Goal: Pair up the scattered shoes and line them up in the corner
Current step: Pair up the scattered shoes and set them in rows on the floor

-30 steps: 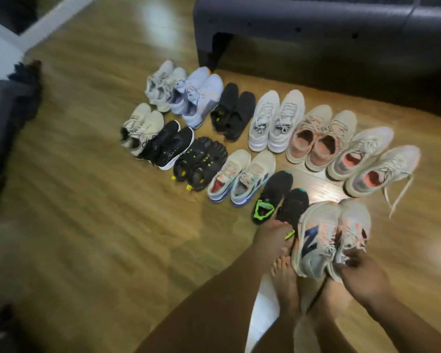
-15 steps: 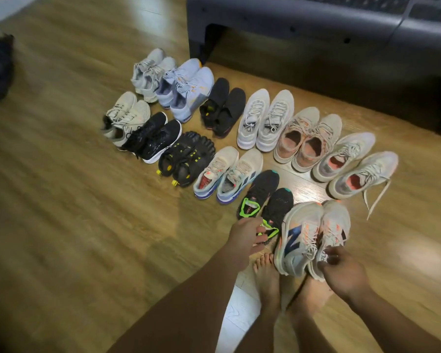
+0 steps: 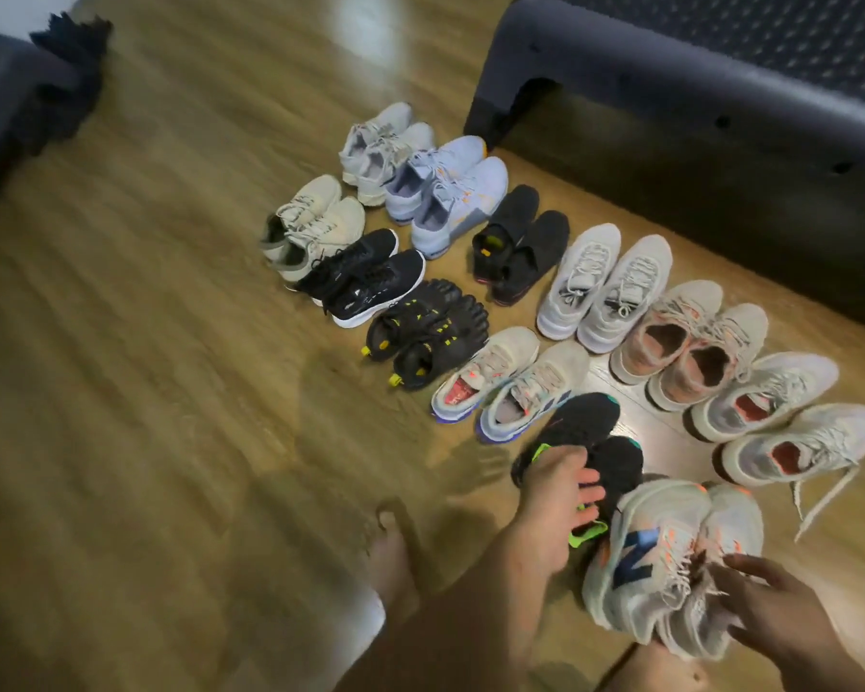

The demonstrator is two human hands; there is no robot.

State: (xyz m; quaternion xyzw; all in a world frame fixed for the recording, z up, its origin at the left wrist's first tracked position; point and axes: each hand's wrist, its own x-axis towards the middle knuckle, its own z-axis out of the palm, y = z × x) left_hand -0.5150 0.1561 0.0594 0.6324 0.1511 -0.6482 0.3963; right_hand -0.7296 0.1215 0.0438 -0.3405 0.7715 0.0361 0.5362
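Your right hand no longer pinches the white sneakers, its fingers now spread beside them; your left hand rests straight-fingered on the black shoes.

I identify this place as a room in a private home, probably a bedroom or living room. The head view gives the following evidence. The floor is glossy wood-look plank. A dark upholstered furniture frame with a padded, rounded leg stands at upper right; I cannot tell whether it is a bed or a sofa. A second dark padded piece sits at the left edge, with a dark cloth beside it. Shoes of mixed styles stand in pairs directly on the floor. A bare foot rests on the planks.
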